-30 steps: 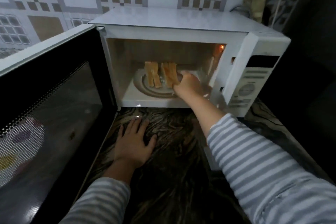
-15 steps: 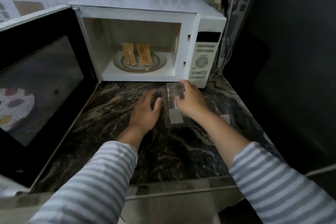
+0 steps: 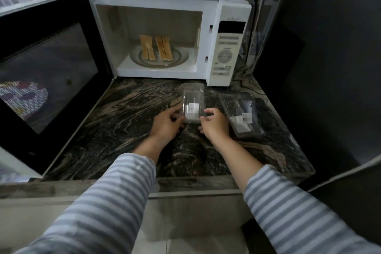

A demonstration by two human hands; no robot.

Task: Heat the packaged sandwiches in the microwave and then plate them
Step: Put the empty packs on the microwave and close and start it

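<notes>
I'm holding the empty clear plastic clamshell pack [image 3: 192, 105] in front of the white microwave [image 3: 165, 33], fingers of both hands [image 3: 168, 123] [image 3: 214, 124] curling on it. Sandwich halves [image 3: 155, 47] sitting inside on the turntable; door open, heating and plating pending.

Microwave [image 3: 171, 26] at the back of the desk [image 3: 127, 130], two sandwiches [image 3: 155, 47] on its turntable [image 3: 181, 57], door [image 3: 47, 72] swung left, empty package [image 3: 192, 105] before it, second package [image 3: 241, 115] to the right.
</notes>
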